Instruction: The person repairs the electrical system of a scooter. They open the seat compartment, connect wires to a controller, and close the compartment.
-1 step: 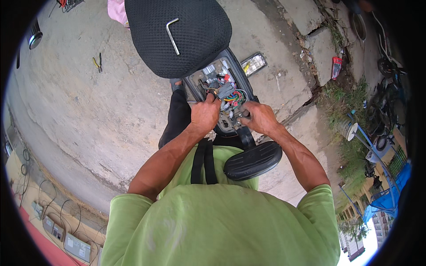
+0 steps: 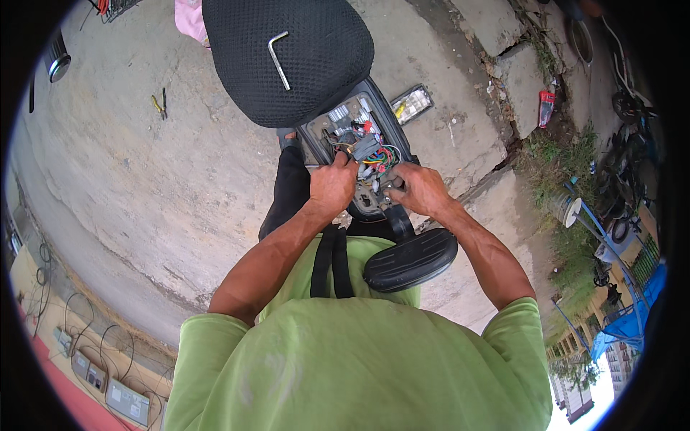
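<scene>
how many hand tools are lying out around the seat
2 clearly visible: an L-shaped metal wrench on the black seat, and pliers on the concrete to its left; others may be hidden.

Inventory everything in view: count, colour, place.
Seat: 1, black, top centre
Hex key: 1, silver, on seat
Compartment: 1, black, centre
Wires: many, multicoloured, in compartment
Pad: 1, black, before shirt
Pliers: 1, yellow-black, ground left
Case: 1, black-edged, beside compartment
Packet: 1, red, ground right
Cloth: 1, pink, by seat
Boxes: several, grey, lower left
Tarp: 1, blue, right
Grass: patchy, green, right
Shirt: 1, green, bottom
Left hand: 1, bare, at wires
Right hand: 1, bare, at compartment
</scene>
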Tool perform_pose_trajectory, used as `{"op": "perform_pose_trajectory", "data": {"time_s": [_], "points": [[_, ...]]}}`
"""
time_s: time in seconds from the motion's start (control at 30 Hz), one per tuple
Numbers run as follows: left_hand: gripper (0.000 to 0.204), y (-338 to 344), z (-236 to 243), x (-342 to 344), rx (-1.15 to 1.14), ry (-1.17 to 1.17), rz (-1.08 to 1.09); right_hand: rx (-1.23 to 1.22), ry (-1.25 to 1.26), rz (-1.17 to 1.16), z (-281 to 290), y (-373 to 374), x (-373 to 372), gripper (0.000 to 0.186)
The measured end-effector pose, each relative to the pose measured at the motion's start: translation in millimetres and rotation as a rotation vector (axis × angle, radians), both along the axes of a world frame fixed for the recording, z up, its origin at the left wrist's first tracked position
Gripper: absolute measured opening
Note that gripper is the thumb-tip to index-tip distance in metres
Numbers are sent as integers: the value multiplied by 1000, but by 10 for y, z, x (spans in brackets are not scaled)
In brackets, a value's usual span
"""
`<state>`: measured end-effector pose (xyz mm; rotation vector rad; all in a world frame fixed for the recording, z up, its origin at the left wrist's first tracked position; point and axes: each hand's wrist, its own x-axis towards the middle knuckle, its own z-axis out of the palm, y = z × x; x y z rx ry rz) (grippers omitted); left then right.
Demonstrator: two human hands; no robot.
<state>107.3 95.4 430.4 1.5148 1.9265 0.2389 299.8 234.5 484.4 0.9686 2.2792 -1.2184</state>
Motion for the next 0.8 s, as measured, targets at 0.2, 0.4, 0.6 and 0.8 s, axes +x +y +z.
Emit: {"op": "perform_pose_trajectory", "data": {"time_s": [0.2,0.4,0.6,0.8], "points": [[25,-148,116,-169,81,-153,33,125,169,-5,-108,43,-10,24],[24,-217,254,-347,180,-226,163,225,81,98,-253,47,-178,22],[16,-179,198,-278,197,-288,189,325,18,143,-365,52,-319,15],[14,-35,175,-334,125,-296,226,364,-153,259,-391,147,-558,13]]}}
